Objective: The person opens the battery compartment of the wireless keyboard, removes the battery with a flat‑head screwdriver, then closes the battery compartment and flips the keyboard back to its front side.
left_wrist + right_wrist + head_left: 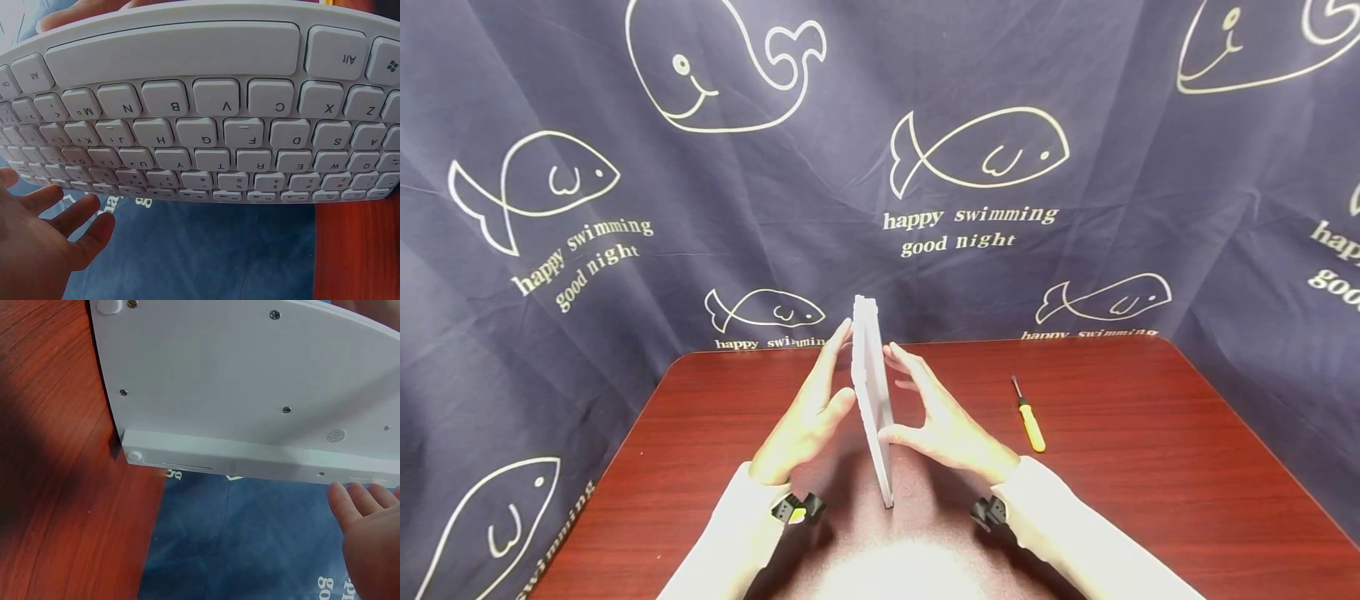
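Note:
A white keyboard (pixel 872 392) stands on its short end on the table, seen nearly edge-on between two hands. On its key side is the left hand (pixel 808 421), fingers extended along it; the left wrist view shows the rows of keys (pixel 212 131) with that hand (pixel 40 247) beside the far key row. Against the back is the right hand (pixel 951 425), its fingers spread and its thumb at the keyboard's surface. The right wrist view shows the pale back panel (pixel 219 375) with several screws, and the right hand (pixel 375 534) near its raised edge.
A screwdriver (pixel 1032 425) with a yellow handle lies on the red-brown wooden table (pixel 1112 467), right of the right hand. Behind the table hangs a dark blue curtain (pixel 850 208) printed with fish and lettering. Each wrist carries a black camera mount.

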Action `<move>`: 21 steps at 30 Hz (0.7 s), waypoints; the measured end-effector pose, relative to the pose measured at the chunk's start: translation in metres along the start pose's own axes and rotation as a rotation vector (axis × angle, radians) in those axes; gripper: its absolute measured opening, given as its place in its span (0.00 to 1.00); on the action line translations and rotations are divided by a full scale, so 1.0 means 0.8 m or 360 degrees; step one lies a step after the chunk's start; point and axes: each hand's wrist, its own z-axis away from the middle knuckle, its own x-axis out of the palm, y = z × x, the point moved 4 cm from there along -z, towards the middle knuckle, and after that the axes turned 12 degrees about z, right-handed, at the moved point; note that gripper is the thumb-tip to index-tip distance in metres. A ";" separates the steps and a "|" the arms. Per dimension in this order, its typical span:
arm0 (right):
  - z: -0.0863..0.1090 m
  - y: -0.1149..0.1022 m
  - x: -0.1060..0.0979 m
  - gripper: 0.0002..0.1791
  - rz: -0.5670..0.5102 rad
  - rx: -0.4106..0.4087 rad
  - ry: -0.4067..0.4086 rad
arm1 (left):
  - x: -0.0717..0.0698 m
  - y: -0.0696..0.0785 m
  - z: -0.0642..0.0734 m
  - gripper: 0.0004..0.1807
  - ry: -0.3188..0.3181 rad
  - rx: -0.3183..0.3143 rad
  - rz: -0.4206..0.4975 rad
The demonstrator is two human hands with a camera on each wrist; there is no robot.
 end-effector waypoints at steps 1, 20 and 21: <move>-0.001 0.000 0.000 0.53 -0.0001 -0.0001 0.0000 | 0.000 0.000 0.000 0.48 -0.0001 -0.0002 -0.0002; -0.006 0.000 -0.008 0.54 0.0001 -0.0010 0.0007 | 0.002 -0.028 0.008 0.46 -0.0056 -0.0035 0.0002; -0.007 -0.006 -0.011 0.53 -0.0004 -0.0011 0.0004 | 0.002 -0.036 0.010 0.46 -0.0055 -0.0034 -0.0005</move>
